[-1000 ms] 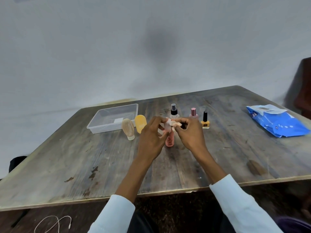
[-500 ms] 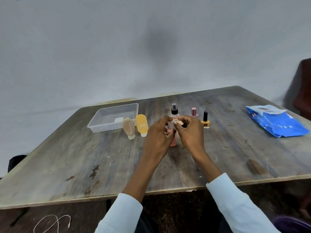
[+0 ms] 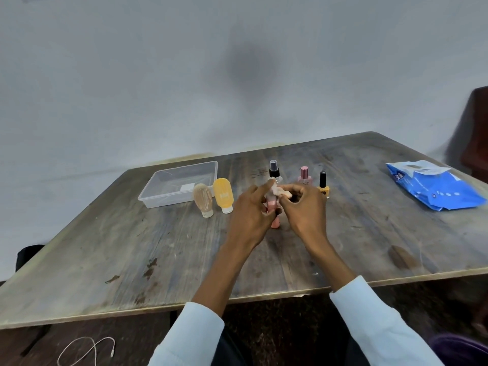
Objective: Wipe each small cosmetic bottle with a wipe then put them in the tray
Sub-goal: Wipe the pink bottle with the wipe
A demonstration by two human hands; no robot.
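Above table (image 3: 158, 260), both hands (image 3: 277, 207) clasp pink bottle (image 3: 275, 222).

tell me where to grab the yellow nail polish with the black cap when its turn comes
Pinch the yellow nail polish bottle by its tall black cap, coming from above. It stands upright, the cap pokes up clear, and the right hand hides part of its squat body. The pink-capped bottle stands beside it, so a sideways reach looks tighter.
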